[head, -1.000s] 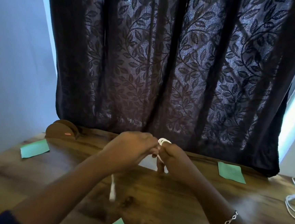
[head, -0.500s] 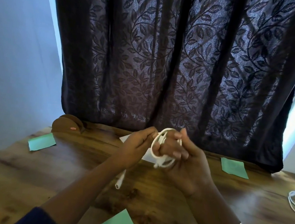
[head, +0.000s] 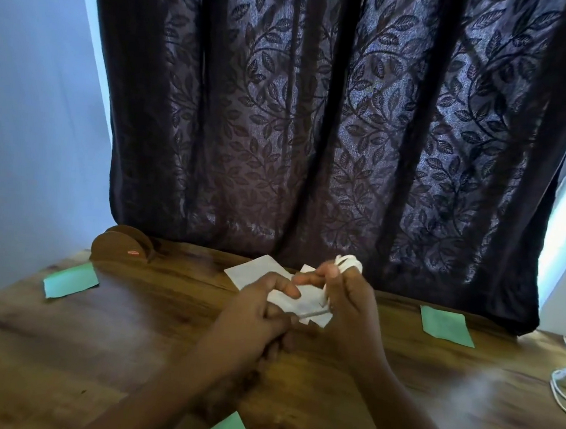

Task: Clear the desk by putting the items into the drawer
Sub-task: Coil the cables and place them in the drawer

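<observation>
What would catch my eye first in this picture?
The dark leaf-patterned curtain fills the back. In front of it, above the wooden desk, the right hand holds a white cable looped round its fingers, with the left hand close beside. A green note lies at the desk's left, another at its right.

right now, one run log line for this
right hand: white cable looped round it | left hand: beside it, grip unclear | desk: green notes, white papers out | drawer: unseen
</observation>
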